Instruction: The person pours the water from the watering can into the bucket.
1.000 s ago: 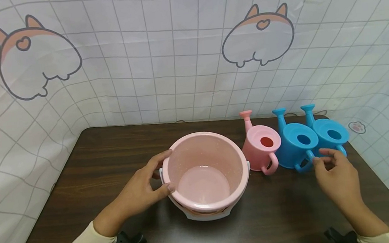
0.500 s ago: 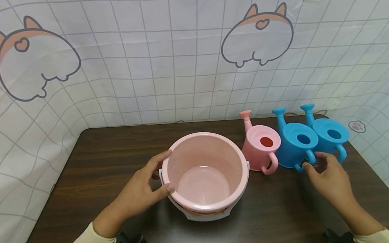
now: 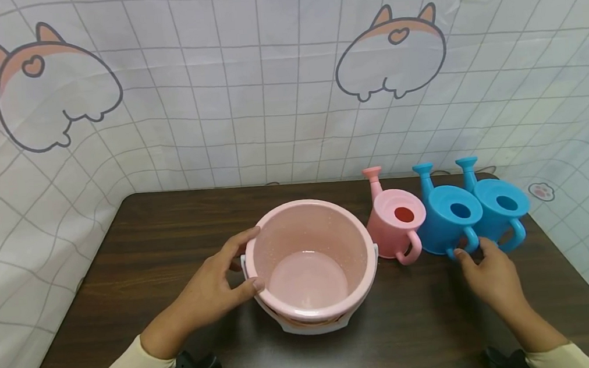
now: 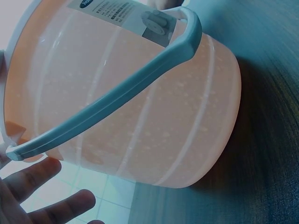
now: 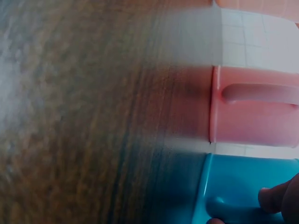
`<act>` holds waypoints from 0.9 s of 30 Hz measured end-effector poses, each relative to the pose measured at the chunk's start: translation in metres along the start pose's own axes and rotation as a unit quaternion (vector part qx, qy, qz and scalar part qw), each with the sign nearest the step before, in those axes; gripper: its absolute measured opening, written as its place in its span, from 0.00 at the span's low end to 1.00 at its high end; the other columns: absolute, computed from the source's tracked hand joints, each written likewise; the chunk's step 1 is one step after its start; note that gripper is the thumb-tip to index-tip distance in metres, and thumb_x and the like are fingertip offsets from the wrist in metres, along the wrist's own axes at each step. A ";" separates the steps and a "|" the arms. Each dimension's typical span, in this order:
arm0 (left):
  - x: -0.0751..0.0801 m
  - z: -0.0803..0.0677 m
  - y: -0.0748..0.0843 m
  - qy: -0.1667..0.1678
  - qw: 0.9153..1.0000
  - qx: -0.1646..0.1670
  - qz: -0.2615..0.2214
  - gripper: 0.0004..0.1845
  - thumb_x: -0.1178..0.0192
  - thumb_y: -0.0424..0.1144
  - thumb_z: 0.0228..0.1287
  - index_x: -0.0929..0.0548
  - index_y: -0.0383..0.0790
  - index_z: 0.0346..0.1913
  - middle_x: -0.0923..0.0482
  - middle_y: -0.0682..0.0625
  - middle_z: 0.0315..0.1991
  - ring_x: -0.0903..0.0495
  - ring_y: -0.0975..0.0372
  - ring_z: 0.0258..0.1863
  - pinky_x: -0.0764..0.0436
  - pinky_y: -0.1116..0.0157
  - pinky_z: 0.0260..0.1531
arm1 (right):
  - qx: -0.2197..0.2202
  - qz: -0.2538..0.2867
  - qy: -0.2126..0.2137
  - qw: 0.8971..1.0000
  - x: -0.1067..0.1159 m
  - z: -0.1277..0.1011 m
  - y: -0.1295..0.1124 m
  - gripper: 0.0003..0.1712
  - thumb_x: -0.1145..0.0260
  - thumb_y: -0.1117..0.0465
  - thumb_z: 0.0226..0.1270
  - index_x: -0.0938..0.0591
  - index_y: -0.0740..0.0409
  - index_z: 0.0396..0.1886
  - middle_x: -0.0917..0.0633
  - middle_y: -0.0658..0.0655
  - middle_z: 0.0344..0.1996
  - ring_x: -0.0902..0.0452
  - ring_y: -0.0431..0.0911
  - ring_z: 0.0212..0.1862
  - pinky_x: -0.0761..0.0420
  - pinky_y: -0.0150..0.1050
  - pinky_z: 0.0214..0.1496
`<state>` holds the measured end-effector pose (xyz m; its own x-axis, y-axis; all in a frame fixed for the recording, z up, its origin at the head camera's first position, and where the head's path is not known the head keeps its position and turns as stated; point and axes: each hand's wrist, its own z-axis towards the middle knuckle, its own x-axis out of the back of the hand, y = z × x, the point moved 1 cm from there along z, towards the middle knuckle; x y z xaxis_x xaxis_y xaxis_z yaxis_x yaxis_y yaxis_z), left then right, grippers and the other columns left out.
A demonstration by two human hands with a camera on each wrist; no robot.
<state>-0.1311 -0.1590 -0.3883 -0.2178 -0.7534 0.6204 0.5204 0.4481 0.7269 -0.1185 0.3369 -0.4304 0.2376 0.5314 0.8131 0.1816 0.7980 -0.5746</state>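
A round pink bucket (image 3: 312,261) of smooth, slightly speckled plastic stands upright near the middle of the dark wood-grain table (image 3: 162,236). Its wall tapers toward the base, its inside is bare, and a pale grey handle (image 4: 117,100) lies folded down against its near side; in the left wrist view a printed label sits high on the wall by the handle's hinge.

The left hand (image 3: 211,287) rests against the bucket's left side, fingers spread and only gently bent, the thumb on the rim and the index finger reaching along the outer wall.

To the right of the bucket stand three small plastic watering cans in a row, each with a flared top, a loop handle toward the person and a thin spout rising at the back. The pink watering can (image 3: 397,226) is just beside the bucket. Right of it comes the first blue watering can (image 3: 449,220), then the second blue watering can (image 3: 502,209) farthest from the bucket; the two blue ones touch.

The right hand (image 3: 489,275) lies to the bucket's right, fingers loosely curved, its fingertips at the loop handle of the first blue watering can. Whether they grip the handle or merely touch it cannot be told.

A gridded cloth backdrop (image 3: 264,81) with cartoon animal prints hangs behind the table.
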 end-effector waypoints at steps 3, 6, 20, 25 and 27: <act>0.001 0.001 0.000 -0.002 1.000 0.001 -0.002 0.42 0.33 0.53 0.65 0.40 0.57 0.79 0.21 0.51 0.61 0.18 0.59 0.46 0.19 0.46 0.48 | 0.007 -0.002 0.009 1.000 -0.001 0.000 -0.001 0.18 0.40 0.56 0.79 0.24 0.71 0.49 0.18 0.76 0.43 0.21 0.63 0.38 0.18 0.61 0.36; 0.001 0.001 0.001 -0.003 1.000 -0.001 -0.004 0.42 0.33 0.53 0.65 0.40 0.56 0.79 0.21 0.50 0.61 0.18 0.59 0.46 0.19 0.46 0.48 | 0.003 -0.002 0.015 1.000 -0.001 -0.001 -0.002 0.18 0.41 0.56 0.80 0.24 0.71 0.50 0.18 0.76 0.44 0.21 0.63 0.38 0.19 0.62 0.38; 0.000 0.000 0.000 0.000 1.000 0.000 -0.001 0.42 0.33 0.51 0.65 0.40 0.57 0.79 0.21 0.52 0.60 0.18 0.61 0.46 0.19 0.49 0.49 | -0.029 0.009 0.058 0.998 -0.004 0.005 0.000 0.20 0.42 0.56 0.81 0.22 0.71 0.57 0.17 0.75 0.51 0.22 0.72 0.56 0.24 0.69 0.52; 0.000 -0.001 0.001 0.000 1.000 -0.002 -0.001 0.42 0.32 0.51 0.65 0.39 0.56 0.79 0.20 0.51 0.59 0.18 0.61 0.45 0.19 0.49 0.48 | -0.018 0.015 0.071 0.997 0.001 0.003 -0.001 0.20 0.42 0.56 0.81 0.21 0.71 0.55 0.16 0.75 0.49 0.18 0.70 0.51 0.21 0.67 0.49; 0.000 -0.001 0.001 0.000 1.000 0.000 -0.001 0.42 0.33 0.51 0.65 0.39 0.57 0.79 0.20 0.51 0.59 0.18 0.60 0.44 0.19 0.49 0.47 | -0.010 0.014 0.079 0.997 0.004 0.002 -0.003 0.20 0.42 0.56 0.81 0.21 0.71 0.54 0.15 0.75 0.47 0.17 0.68 0.47 0.20 0.65 0.45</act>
<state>-0.1297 -0.1591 -0.3875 -0.2191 -0.7547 0.6184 0.5200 0.4460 0.7285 -0.1200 0.3373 -0.4254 0.3906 0.5005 0.7726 0.1917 0.7767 -0.6000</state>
